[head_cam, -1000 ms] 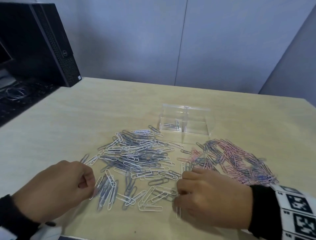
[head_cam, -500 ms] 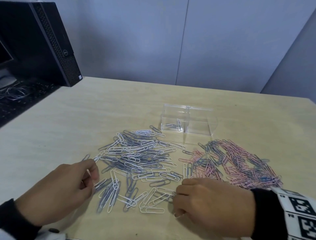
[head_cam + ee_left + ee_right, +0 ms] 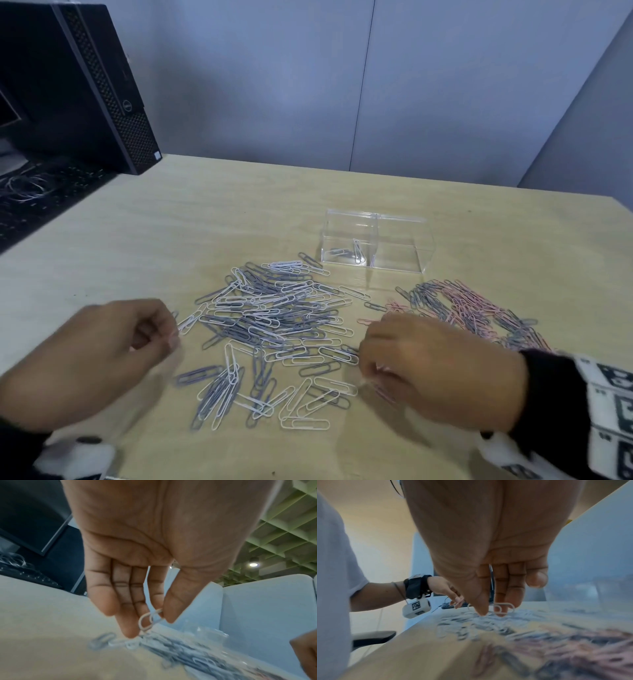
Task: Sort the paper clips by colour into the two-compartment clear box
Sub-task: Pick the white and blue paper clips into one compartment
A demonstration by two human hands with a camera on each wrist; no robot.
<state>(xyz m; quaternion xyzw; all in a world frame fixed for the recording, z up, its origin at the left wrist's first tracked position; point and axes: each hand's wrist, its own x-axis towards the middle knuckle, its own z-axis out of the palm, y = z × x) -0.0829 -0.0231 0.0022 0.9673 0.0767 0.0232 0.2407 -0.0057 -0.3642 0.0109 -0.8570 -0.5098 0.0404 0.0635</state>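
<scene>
White and grey-blue paper clips (image 3: 274, 318) lie spread mid-table, and a pink and grey pile (image 3: 472, 308) lies to their right. The clear two-compartment box (image 3: 404, 222) stands behind them; its left compartment holds a few grey and white clips (image 3: 346, 253). My left hand (image 3: 173, 337) hovers at the spread's left edge. Its thumb and forefinger pinch a white paper clip (image 3: 150, 620) just above the table. My right hand (image 3: 368, 371) is at the spread's near right edge, fingers curled down. It has a white paper clip (image 3: 503, 608) at its fingertips (image 3: 500, 613).
A black computer tower (image 3: 85, 85) stands at the table's far left, with a keyboard and cables (image 3: 30, 192) beside it. Grey partition walls close off the back. Bare wood shows left of the clips and around the box.
My left hand has risen slightly from the spread's left edge with a white clip pinched. My right hand has stayed at the near right edge, fingers working.
</scene>
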